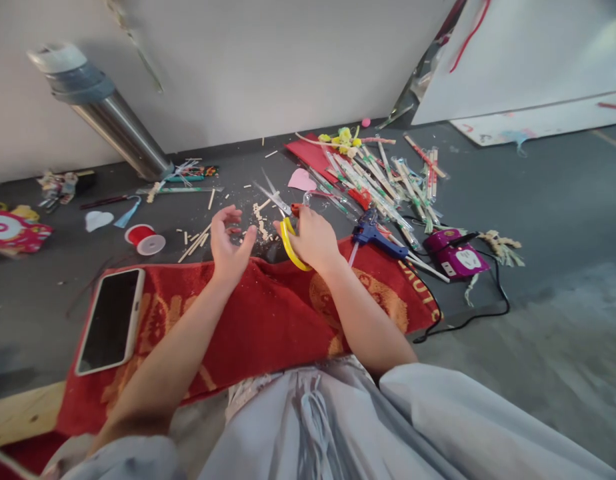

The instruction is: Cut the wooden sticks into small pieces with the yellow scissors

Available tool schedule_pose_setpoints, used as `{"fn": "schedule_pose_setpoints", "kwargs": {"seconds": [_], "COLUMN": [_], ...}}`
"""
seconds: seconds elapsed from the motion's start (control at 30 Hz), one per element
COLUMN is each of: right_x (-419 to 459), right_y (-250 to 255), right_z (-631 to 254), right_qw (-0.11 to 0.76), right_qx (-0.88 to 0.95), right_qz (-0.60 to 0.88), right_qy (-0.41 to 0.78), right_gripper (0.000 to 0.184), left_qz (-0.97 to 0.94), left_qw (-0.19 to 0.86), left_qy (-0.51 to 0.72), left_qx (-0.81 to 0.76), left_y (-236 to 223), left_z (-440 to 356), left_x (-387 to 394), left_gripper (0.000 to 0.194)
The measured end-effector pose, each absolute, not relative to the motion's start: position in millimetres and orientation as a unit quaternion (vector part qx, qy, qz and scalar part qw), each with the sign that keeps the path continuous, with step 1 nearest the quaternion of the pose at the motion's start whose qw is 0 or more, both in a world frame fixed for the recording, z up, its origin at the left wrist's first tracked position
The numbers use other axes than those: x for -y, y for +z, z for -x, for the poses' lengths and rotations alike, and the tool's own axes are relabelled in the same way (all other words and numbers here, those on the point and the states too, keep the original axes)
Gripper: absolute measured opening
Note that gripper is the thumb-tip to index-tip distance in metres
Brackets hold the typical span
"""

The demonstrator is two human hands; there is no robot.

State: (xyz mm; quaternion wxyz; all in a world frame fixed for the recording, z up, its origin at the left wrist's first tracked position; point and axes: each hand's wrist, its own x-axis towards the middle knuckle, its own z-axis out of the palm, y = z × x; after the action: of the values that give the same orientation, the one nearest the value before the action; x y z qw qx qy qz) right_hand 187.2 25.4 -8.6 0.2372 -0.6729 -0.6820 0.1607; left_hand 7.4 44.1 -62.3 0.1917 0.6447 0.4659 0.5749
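Right hand (317, 238) closed round scissors (287, 241); left hand (229, 249) half-open, empty. Stick scraps (261, 225) between; glue gun (376, 236), wrapped sticks (371, 175) crowd right.

phone (111, 320) on red towel (268, 320) | steel flask (121, 127) | pink item (31, 237), perhaps packet

Craft workspace, apparently: scissors (289, 245), glue gun (374, 235), red spool (140, 236), wrapped sticks (361, 179), grey tabletop (493, 180).

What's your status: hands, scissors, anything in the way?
Left hand open, apparently empty. Right hand gripping scissors, blades parted. Possible clutter: pale stick bits scattered between the hands, blue glue gun right of the right hand.
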Motion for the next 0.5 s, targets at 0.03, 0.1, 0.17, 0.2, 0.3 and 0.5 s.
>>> {"fn": "schedule_pose_setpoints", "kwargs": {"seconds": [0.03,0.1,0.17,0.2,0.3,0.5], "right_x": [-25,-23,-21,-20,-19,-17], "right_y": [-10,-11,-13,-14,-19,-27], "right_z": [-186,-183,-180,-179,-177,-175], "right_qw": [0.220,0.186,0.168,0.166,0.172,0.186], "right_qx": [0.691,0.707,0.719,0.723,0.732,0.757], "right_qz": [0.673,0.671,0.666,0.663,0.652,0.619], "right_qy": [0.146,0.123,0.108,0.102,0.095,0.094], "right_gripper": [0.055,0.055,0.056,0.055,0.056,0.056], "left_qz": [-0.654,-0.686,-0.717,-0.728,-0.742,-0.735], "left_qw": [0.172,0.133,0.098,0.085,0.065,0.056], "left_qy": [0.563,0.524,0.485,0.472,0.460,0.482], "left_qx": [-0.475,-0.488,-0.491,-0.490,-0.484,-0.474], "left_y": [-60,-56,-53,-53,-55,-61], "left_z": [-4,0,2,2,3,6], "left_x": [-45,-46,-45,-45,-45,-47], "left_gripper": [0.048,0.035,0.023,0.020,0.017,0.012]}}
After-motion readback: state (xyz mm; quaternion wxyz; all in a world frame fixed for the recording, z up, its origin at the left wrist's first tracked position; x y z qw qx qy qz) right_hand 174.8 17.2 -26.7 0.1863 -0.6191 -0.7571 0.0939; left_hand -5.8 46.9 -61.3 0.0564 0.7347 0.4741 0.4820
